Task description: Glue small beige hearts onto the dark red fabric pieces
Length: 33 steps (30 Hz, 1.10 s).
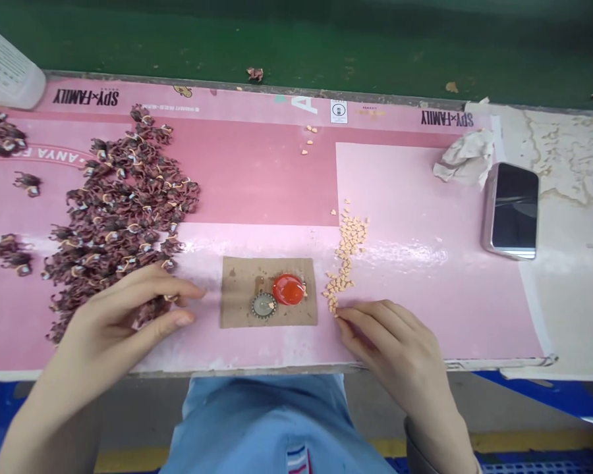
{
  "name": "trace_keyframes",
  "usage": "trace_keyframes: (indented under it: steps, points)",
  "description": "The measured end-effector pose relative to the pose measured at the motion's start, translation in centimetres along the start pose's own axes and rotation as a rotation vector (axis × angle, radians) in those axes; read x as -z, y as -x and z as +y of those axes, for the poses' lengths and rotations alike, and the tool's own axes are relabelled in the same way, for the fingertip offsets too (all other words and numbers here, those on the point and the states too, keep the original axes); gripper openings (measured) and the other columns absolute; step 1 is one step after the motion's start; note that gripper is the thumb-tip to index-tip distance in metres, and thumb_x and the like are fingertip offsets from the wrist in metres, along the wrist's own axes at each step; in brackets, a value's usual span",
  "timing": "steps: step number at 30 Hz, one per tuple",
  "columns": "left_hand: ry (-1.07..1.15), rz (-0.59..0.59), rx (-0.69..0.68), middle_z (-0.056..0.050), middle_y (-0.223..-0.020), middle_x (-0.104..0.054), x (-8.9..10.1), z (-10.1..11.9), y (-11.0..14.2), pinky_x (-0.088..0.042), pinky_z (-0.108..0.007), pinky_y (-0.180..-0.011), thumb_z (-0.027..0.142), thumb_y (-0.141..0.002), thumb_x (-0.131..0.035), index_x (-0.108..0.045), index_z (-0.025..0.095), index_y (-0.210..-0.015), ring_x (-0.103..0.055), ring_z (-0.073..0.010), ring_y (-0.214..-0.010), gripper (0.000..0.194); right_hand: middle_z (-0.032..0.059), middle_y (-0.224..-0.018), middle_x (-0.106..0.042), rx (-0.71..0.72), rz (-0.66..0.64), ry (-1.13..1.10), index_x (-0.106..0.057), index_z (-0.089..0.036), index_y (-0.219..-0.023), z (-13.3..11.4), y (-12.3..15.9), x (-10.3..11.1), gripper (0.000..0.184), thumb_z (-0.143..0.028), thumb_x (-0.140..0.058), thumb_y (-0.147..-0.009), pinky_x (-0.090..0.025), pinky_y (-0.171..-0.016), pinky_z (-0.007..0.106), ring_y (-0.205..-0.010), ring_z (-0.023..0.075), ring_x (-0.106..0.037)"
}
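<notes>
My left hand (133, 313) is over the near right edge of a heap of small dark-brown moulded pieces (128, 197) with pale and orange bits. Its index finger and thumb are apart, and part of the heap shows between them. On the right, my right hand (395, 339) pinches at the near end of a trail of tiny tan pieces (352, 237), with one at its fingertips. Between my hands lies a brown cardboard piece (237, 289). On it are a glossy red-orange oval (289, 289) and a bottle cap (263, 305) with a small tan piece at its edge.
A smartphone (514, 210) and a crumpled tissue (467, 158) lie at the right. A white bottle (10, 66) is at the far left. Pink printed sheeting (267, 171) covers the table, with a green surface (296, 39) beyond its back edge.
</notes>
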<state>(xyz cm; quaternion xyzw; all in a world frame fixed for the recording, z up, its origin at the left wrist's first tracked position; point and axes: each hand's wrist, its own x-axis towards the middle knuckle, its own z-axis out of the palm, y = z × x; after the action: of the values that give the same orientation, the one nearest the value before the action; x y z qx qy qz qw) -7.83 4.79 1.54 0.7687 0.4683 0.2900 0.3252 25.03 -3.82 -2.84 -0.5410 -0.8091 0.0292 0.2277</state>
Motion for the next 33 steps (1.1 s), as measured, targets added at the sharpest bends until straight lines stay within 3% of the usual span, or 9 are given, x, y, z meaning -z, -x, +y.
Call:
trace_keyframes:
  steps: [3, 5, 7, 11, 15, 18, 21, 26, 33]
  points:
    - [0.112, 0.017, 0.131, 0.0, -0.095, -0.076, -0.3, 0.1, 1.9, -0.055, -0.022, -0.066, 0.029, -0.097, -0.066, -0.074, 0.044, -0.131, -0.071, -0.0166, -0.079, 0.038, 0.0024, -0.084, -0.075, 0.012, -0.027, -0.002, -0.065, -0.019, -0.095, 0.0, -0.3, 0.1, 0.008, -0.015, -0.062, -0.102, -0.056, -0.066, 0.029, -0.072, 0.0153, -0.069]
    - [0.137, 0.033, 0.188, -0.001, -0.111, -0.077, -0.7, 0.2, 2.9, -0.058, -0.024, -0.072, 0.029, -0.101, -0.062, -0.065, 0.049, -0.143, -0.074, -0.0186, -0.088, 0.046, 0.0031, -0.084, -0.074, 0.01, -0.045, -0.026, -0.063, -0.019, -0.094, 0.2, -0.4, 0.1, 0.011, -0.014, -0.059, -0.102, -0.056, -0.065, 0.028, -0.072, 0.0153, -0.069]
    - [0.174, 0.089, 0.204, -0.001, -0.113, -0.078, -1.5, 0.5, 3.4, -0.059, -0.023, -0.073, 0.031, -0.1, -0.068, -0.068, 0.049, -0.139, -0.074, -0.0185, -0.091, 0.043, 0.0029, -0.083, -0.073, 0.003, -0.062, -0.061, -0.062, -0.02, -0.091, 0.2, -0.7, 0.3, 0.014, -0.012, -0.057, -0.101, -0.057, -0.063, 0.027, -0.072, 0.0149, -0.07]
    - [0.354, 0.096, 0.034, -0.002, -0.078, -0.075, -4.1, 1.5, 3.0, -0.057, -0.019, -0.06, 0.044, -0.087, -0.084, -0.081, 0.03, -0.099, -0.071, -0.0158, -0.068, 0.019, -0.0001, -0.075, -0.07, -0.025, -0.006, -0.213, -0.062, -0.022, -0.09, -0.7, -1.4, 0.7, 0.015, -0.009, -0.06, -0.097, -0.055, -0.057, 0.025, -0.065, 0.0132, -0.067]
    - [0.405, -0.031, -0.058, -0.002, -0.058, -0.065, -6.6, 2.7, 2.2, -0.047, -0.02, -0.046, 0.057, -0.081, -0.082, -0.071, 0.017, -0.07, -0.058, -0.0125, -0.049, 0.042, -0.0015, -0.071, -0.068, -0.012, 0.126, -0.478, -0.063, -0.021, -0.089, -3.2, -2.5, 0.6, 0.016, -0.006, -0.065, -0.092, -0.054, -0.051, 0.024, -0.058, 0.0116, -0.063]
    - [0.438, -0.104, -0.025, -0.004, -0.068, -0.07, -7.7, 3.5, 2.3, -0.051, -0.02, -0.054, 0.052, -0.093, -0.073, -0.074, 0.018, -0.078, -0.062, -0.0134, -0.058, 0.038, -0.0012, -0.07, -0.068, 0.044, 0.193, -0.618, -0.063, -0.019, -0.089, -4.8, -3.3, -0.1, 0.012, -0.01, -0.064, -0.096, -0.056, -0.055, 0.023, -0.06, 0.011, -0.063]
    - [0.46, -0.175, -0.03, -0.002, -0.074, -0.072, -8.1, 3.9, 2.6, -0.051, -0.017, -0.059, 0.032, -0.106, -0.06, -0.077, 0.02, -0.096, -0.064, -0.0123, -0.062, 0.023, -0.0007, -0.071, -0.068, 0.052, 0.204, -0.66, -0.063, -0.018, -0.09, -5.5, -3.8, -0.8, 0.012, -0.015, -0.061, -0.101, -0.056, -0.057, 0.022, -0.061, 0.0099, -0.062]
    - [0.402, -0.104, -0.062, -0.001, -0.069, -0.065, -8.2, 4.0, 2.9, -0.049, -0.017, -0.059, 0.018, -0.103, -0.058, -0.07, 0.018, -0.093, -0.061, -0.0123, -0.06, 0.016, 0.0001, -0.075, -0.07, 0.059, 0.174, -0.589, -0.063, -0.018, -0.093, -5.5, -3.9, -0.9, 0.013, -0.015, -0.058, -0.104, -0.057, -0.062, 0.022, -0.065, 0.0092, -0.065]
    - [0.126, 0.038, -0.192, -0.001, -0.07, -0.063, -8.5, 3.8, 2.9, -0.052, -0.019, -0.061, 0.013, -0.102, -0.055, -0.06, 0.02, -0.096, -0.061, -0.0133, -0.063, 0.011, 0.0007, -0.077, -0.072, 0.037, 0.104, -0.509, -0.065, -0.018, -0.095, -5.8, -3.7, -0.6, 0.011, -0.01, -0.06, -0.101, -0.06, -0.067, 0.021, -0.067, 0.0094, -0.067]
